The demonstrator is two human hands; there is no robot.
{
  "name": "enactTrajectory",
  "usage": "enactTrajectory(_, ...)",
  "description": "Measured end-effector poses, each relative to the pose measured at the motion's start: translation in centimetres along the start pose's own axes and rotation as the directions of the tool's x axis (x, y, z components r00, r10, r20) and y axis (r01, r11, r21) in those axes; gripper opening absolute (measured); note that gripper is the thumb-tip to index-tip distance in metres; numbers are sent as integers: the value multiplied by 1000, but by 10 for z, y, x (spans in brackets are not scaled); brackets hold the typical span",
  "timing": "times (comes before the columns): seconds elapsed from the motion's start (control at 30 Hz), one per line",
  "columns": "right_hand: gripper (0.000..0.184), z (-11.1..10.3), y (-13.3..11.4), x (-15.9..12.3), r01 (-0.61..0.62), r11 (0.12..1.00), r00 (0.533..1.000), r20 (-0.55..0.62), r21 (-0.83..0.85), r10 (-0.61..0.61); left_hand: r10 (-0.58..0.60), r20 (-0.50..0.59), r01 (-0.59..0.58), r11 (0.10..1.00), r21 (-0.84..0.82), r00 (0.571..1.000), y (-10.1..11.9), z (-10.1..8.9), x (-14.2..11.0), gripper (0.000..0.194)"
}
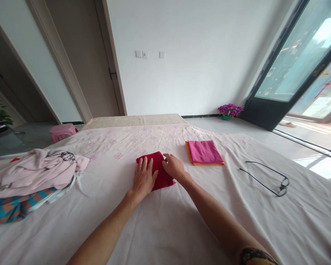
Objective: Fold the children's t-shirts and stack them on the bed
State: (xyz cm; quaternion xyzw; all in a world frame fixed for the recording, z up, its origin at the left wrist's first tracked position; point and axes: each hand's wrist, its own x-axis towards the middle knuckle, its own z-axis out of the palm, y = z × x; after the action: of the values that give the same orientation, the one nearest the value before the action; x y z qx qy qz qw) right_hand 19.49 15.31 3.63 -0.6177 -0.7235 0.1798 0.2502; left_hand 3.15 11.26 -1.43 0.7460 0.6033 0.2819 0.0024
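Note:
A dark red folded cloth (160, 171) lies on the sheet-covered surface in front of me. My left hand (145, 175) rests flat on its left part, palm down with the fingers stretched out. At the cloth's right edge, my right hand (173, 167) has its fingers bent, thumb and forefinger close together on the edge. To the right of that hand sits a neat stack of folded cloths, a pink cloth (205, 151) over an orange cloth (191, 162).
Black-framed glasses (283, 186) lie at the right on the pale sheet (105, 213). A loose heap of clothes (41, 173) is at the left. Beyond are a pink stool (63, 131), a potted purple flower (230, 110) and a glass door (281, 66).

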Motion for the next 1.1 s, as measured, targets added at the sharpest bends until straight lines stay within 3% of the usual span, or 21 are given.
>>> enactTrajectory(0.1,47,3,-5,-5,191,966,971,-108,-174,-211,37,68,-42,996,74,997,2,5,0,61)
enactTrajectory(0.2,50,15,-6,-4,363,911,929,2,-195,-369,64,117,-75,992,98,991,4,4,-1,61)
enactTrajectory(0.33,52,33,11,2,320,927,943,156,-195,-293,91,120,-99,993,67,989,1,4,-4,60)
enactTrajectory(0.47,53,38,26,5,300,933,947,182,-197,-266,82,76,-74,993,-97,994,-17,7,-8,59)
enactTrajectory(0.57,52,37,28,5,289,941,948,187,-175,-256,-125,7,120,932,-342,992,-34,5,-7,57)
enactTrajectory(0.63,51,37,27,5,273,950,952,182,-152,-245,-310,70,300,799,-521,948,-43,0,-3,62)
enactTrajectory(0.7,50,36,27,5,260,959,955,179,-112,-238,-406,175,421,662,-620,897,-45,-6,3,70)
enactTrajectory(0.77,51,35,29,6,251,967,955,176,-51,-238,-420,241,466,592,-658,875,-44,-11,8,73)
enactTrajectory(0.9,53,30,38,7,250,963,955,137,98,-262,-418,293,494,534,-686,860,-46,-24,13,72)
enactTrajectory(1.0,52,30,48,4,282,948,948,110,146,-299,-447,274,502,548,-669,852,-65,-34,14,75)
enactTrajectory(1.1,48,33,54,-1,282,948,954,58,144,-293,-455,220,485,622,-615,863,-87,-44,13,66)
